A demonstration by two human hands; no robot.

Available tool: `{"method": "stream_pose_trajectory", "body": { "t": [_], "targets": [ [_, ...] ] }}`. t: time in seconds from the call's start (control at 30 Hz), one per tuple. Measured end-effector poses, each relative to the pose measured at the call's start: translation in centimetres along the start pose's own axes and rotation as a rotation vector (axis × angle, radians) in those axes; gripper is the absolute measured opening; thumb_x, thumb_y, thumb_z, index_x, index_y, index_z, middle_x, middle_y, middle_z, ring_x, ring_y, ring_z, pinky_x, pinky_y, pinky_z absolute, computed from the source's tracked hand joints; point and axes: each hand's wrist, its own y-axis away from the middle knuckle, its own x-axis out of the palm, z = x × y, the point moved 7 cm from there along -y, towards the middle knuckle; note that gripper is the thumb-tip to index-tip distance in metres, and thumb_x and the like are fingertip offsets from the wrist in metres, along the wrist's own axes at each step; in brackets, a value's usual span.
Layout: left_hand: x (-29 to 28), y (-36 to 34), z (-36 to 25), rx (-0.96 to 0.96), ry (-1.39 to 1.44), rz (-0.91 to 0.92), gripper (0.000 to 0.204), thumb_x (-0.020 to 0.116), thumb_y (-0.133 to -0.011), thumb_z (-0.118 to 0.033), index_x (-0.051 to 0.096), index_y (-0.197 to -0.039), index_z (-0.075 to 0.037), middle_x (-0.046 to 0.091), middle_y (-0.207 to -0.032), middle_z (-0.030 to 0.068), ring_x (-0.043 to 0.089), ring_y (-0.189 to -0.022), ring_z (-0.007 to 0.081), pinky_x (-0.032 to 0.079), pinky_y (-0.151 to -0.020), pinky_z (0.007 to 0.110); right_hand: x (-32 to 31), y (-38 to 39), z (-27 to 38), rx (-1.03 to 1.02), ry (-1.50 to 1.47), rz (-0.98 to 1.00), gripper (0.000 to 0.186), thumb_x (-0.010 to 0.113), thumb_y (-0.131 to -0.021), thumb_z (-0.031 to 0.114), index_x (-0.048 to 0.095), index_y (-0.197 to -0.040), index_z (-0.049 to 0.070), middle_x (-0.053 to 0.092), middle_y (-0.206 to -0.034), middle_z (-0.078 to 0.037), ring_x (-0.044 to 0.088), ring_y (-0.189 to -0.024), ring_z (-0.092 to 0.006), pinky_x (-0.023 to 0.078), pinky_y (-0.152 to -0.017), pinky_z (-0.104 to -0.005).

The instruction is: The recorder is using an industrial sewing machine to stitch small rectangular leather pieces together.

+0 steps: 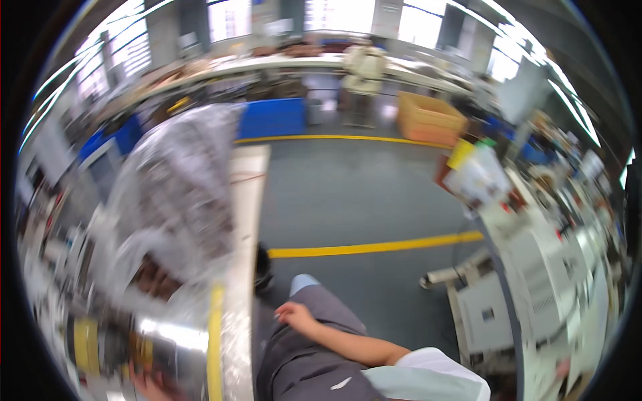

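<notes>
My right hand [297,317] is over the dark grey apron [301,367] on my lap, its fingers loosely bent and a little apart. I see nothing clear in it. At the lower left, my left hand [148,386] is smeared by motion, so its fingers cannot be made out. It is beside a shiny metal plate [177,337] and a dark machine part with a yellow band [85,344]. Just beyond lies a large clear plastic bag [180,174], with brown pieces [157,279] showing through its opening.
A pale bench edge with yellow tape [215,341] runs along my left. White machine housings [535,281] stand at right. Across the grey floor [354,194], marked with yellow lines, are a blue bin [273,117], an orange crate [431,119] and a person in light clothing [364,67].
</notes>
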Motion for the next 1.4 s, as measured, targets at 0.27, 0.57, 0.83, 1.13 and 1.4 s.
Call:
{"method": "stream_pose_trajectory", "body": {
  "t": [0.27, 0.57, 0.83, 1.13, 1.4],
  "targets": [
    [0.0, -0.9, -0.4, -0.076, -0.375, 0.049, 0.015, 0.051, -0.075, -0.009, 0.061, -0.078, 0.001, 0.056, -0.075, 0.003, 0.055, -0.061, 0.0111, 0.042, -0.051, 0.02, -1.9, 0.5, 5.4, -0.246, -0.291, -0.279, 0.022, 0.043, -0.075, -0.009, 0.055, -0.092, 0.0, 0.054, -0.08, -0.003, 0.051, -0.074, -0.0104, 0.041, -0.067, -0.0207],
    [-0.2, -0.1, -1.9, 0.3, -0.833, -0.054, 0.01, 0.058, -0.071, -0.005, 0.06, -0.081, -0.003, 0.058, -0.075, 0.008, 0.057, -0.066, 0.0211, 0.046, -0.061, 0.031, 12.9, 5.3, 23.5, -1.192, 0.43, 0.144, 0.012, 0.057, -0.073, -0.005, 0.056, -0.083, 0.002, 0.054, -0.089, -0.009, 0.051, -0.078, -0.0184, 0.041, -0.068, -0.0254],
    [0.6, -0.7, -1.9, 0.321, -0.95, -0.115, 0.012, 0.055, -0.072, -0.006, 0.059, -0.083, -0.005, 0.057, -0.077, 0.0115, 0.055, -0.074, 0.0277, 0.043, -0.067, 0.039, 24.5, -0.5, 27.0, -1.4, 0.918, 0.379, 0.024, 0.064, -0.066, -0.001, 0.06, -0.089, 0.006, 0.054, -0.087, -0.008, 0.053, -0.078, -0.024, 0.045, -0.067, -0.0324],
    [0.2, -0.6, -3.0, 0.356, -1.173, -0.135, 0.009, 0.059, -0.065, -0.003, 0.06, -0.072, -0.008, 0.052, -0.084, 0.0076, 0.051, -0.084, 0.0236, 0.036, -0.074, 0.036, 27.1, -4.2, 27.7, -1.178, 1.154, 0.631, 0.017, 0.067, -0.062, 0.0, 0.059, -0.077, 0.004, 0.052, -0.086, -0.009, 0.052, -0.084, -0.0269, 0.045, -0.07, -0.0328],
    [-1.0, 0.2, -3.1, 0.398, -1.274, -0.183, 0.016, 0.063, -0.061, -0.007, 0.064, -0.076, -0.011, 0.051, -0.088, 0.007, 0.047, -0.092, 0.0239, 0.031, -0.078, 0.04, 26.9, 2.7, 25.7, -1.147, 0.844, 1.016, 0.015, 0.061, -0.072, 0.001, 0.05, -0.082, 0.003, 0.051, -0.109, -0.01, 0.053, -0.08, -0.0202, 0.045, -0.066, -0.0265]
  ]
}}
